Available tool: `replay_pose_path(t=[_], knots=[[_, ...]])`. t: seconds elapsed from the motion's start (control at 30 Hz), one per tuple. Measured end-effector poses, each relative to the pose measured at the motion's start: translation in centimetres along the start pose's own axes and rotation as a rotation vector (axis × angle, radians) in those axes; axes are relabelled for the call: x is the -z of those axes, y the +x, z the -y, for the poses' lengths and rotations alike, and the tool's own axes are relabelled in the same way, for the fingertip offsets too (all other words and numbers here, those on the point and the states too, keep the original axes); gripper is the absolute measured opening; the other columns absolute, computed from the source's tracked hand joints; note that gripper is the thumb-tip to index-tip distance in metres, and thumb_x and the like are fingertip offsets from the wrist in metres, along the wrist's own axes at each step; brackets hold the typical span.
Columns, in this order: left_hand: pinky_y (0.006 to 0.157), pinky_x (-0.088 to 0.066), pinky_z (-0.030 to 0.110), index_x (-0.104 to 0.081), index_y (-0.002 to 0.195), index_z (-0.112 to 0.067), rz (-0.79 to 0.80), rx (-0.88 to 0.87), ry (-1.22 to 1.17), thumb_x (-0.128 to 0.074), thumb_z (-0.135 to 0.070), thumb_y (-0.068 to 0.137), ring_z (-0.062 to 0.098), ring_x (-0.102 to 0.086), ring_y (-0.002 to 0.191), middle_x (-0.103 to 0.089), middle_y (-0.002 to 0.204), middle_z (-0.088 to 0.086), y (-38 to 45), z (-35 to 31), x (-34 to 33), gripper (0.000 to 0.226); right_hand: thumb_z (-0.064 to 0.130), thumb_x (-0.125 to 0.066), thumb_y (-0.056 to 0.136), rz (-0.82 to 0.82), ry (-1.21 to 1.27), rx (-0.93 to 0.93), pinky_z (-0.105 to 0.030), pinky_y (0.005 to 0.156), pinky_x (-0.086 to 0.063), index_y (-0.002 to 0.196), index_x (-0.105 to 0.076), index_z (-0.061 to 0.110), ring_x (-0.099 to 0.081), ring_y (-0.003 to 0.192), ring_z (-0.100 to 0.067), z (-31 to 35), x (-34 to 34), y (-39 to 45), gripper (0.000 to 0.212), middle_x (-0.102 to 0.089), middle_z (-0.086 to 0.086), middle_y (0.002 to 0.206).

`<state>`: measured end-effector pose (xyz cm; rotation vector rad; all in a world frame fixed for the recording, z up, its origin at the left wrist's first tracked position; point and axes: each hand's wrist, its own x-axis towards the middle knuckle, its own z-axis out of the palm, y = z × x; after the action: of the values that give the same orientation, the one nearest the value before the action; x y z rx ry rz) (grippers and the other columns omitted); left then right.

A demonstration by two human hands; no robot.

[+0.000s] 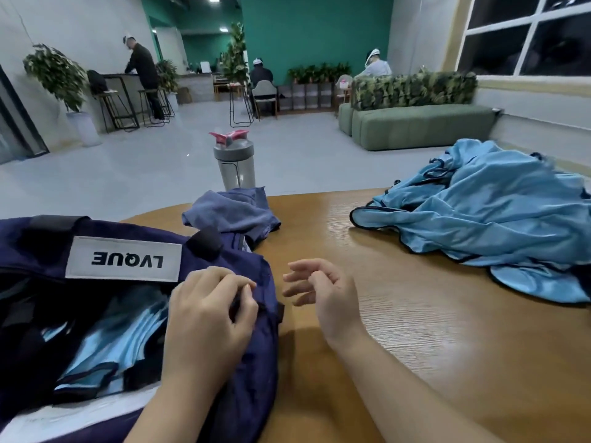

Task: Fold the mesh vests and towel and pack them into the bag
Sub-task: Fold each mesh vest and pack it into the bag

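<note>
- Bag, navy, lies open at near left of the desk; light blue folded fabric shows inside it.
- Left hand rests on the bag's right end, fingers curled and pinching the cloth near the opening.
- Right hand hovers just right of the bag, fingers loosely bent, holding nothing.
- Mesh vests, light blue with dark trim, heaped well right of the bag, unfolded.
- Towel, blue-grey, crumpled, touching the bag's far edge; shaker bottle behind it.
- Judgement: vests are light, limp and slippery; take them by the trimmed shoulder edges. Towel is softer and grippier; take it by the corners.
</note>
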<state>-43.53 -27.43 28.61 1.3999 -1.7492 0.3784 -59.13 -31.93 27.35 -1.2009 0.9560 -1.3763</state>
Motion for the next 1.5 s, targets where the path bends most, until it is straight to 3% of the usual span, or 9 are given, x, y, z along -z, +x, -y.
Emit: replay_pose_path(t=[0.13,0.27,0.47,0.63,0.87,1.07,1.2,1.37,1.5], knots=[[0.093,-0.044,0.049,-0.069,0.100,-0.018,0.245,0.102,-0.001,-0.039,-0.044,0.082,0.025,-0.055,0.111,-0.062,0.111,0.001,2.2,-2.5,-4.2,0.043,-0.007,-0.045,0.087,-0.385,-0.497,0.303,-0.026,0.080,-0.050,0.089,-0.065,0.024,-0.059,0.094,-0.008,-0.9,7.2,1.2,0.037,-0.063,0.014,0.091],[0.116,0.004,0.045,-0.022,0.148,-0.031,0.632,0.187,0.161,-0.032,-0.053,0.095,0.015,0.004,0.147,-0.008,0.159,-0.004,2.3,-3.6,-8.4,0.058,-0.011,-0.047,0.081,-0.642,-0.845,0.383,-0.030,0.106,-0.028,0.113,-0.060,0.006,-0.040,0.123,-0.026,-1.2,13.9,3.5,0.039,-0.050,-0.009,0.126],[0.115,0.011,0.039,-0.006,0.150,-0.037,0.568,0.150,0.186,0.013,-0.064,0.071,0.004,0.016,0.142,0.001,0.159,-0.014,1.8,-2.8,-9.5,0.086,0.010,-0.054,0.089,-0.713,-1.115,0.226,-0.047,0.117,-0.012,0.115,-0.067,0.017,-0.012,0.144,-0.030,-0.5,19.0,6.3,0.030,-0.025,-0.011,0.154],[0.103,-0.019,0.051,-0.056,0.131,-0.027,0.634,0.028,0.274,-0.021,-0.055,0.094,0.017,-0.031,0.138,-0.054,0.137,-0.002,1.0,-2.8,-10.0,0.059,0.019,-0.049,0.091,-0.726,-1.220,-0.015,-0.048,0.116,0.008,0.112,-0.069,0.026,0.006,0.147,-0.025,-0.6,19.9,7.7,0.029,-0.011,-0.009,0.159],[0.101,-0.021,0.055,-0.059,0.128,-0.025,0.615,-0.011,0.357,-0.007,-0.057,0.096,0.024,-0.049,0.129,-0.059,0.132,0.001,0.6,-2.9,-10.2,0.069,0.021,-0.038,0.095,-0.699,-1.235,-0.133,-0.052,0.115,0.009,0.135,-0.049,0.011,-0.003,0.147,-0.021,-0.5,19.9,8.3,0.043,-0.029,-0.006,0.154],[0.101,-0.020,0.055,-0.060,0.127,-0.024,0.609,-0.005,0.373,-0.007,-0.057,0.096,0.025,-0.050,0.127,-0.060,0.131,0.001,0.4,-2.7,-10.3,0.069,0.010,-0.044,0.093,-0.629,-1.305,0.011,-0.041,0.115,0.015,0.112,-0.065,0.011,-0.035,0.137,-0.020,-0.6,18.6,6.0,0.028,-0.060,-0.007,0.125],[0.101,-0.018,0.054,-0.059,0.128,-0.024,0.598,-0.035,0.391,-0.012,-0.056,0.096,0.024,-0.050,0.127,-0.059,0.132,0.001,0.4,-2.7,-10.4,0.065,0.010,-0.044,0.094,-0.382,-1.297,-0.002,-0.033,0.116,-0.016,0.108,-0.065,0.019,-0.050,0.117,-0.017,-0.8,15.7,3.2,0.027,-0.061,0.001,0.116],[0.101,-0.017,0.051,-0.058,0.130,-0.022,0.490,-0.049,0.372,-0.030,-0.048,0.089,0.024,-0.050,0.127,-0.058,0.133,0.001,0.3,-2.5,-10.7,0.055,0.010,-0.048,0.082,-0.011,-0.887,0.426,-0.013,0.066,-0.041,0.084,-0.067,0.011,-0.051,0.069,0.003,-0.5,12.2,0.2,0.019,-0.053,0.018,0.072],[0.100,-0.019,0.051,-0.060,0.127,-0.020,0.430,-0.067,0.348,-0.032,-0.040,0.088,0.025,-0.054,0.124,-0.061,0.130,0.002,0.3,-2.7,-10.7,0.052,0.014,-0.047,0.083,-0.419,-1.017,0.644,-0.031,0.082,-0.047,0.099,-0.062,0.006,-0.049,0.094,-0.014,-0.6,13.8,1.1,0.023,-0.060,-0.006,0.096]])
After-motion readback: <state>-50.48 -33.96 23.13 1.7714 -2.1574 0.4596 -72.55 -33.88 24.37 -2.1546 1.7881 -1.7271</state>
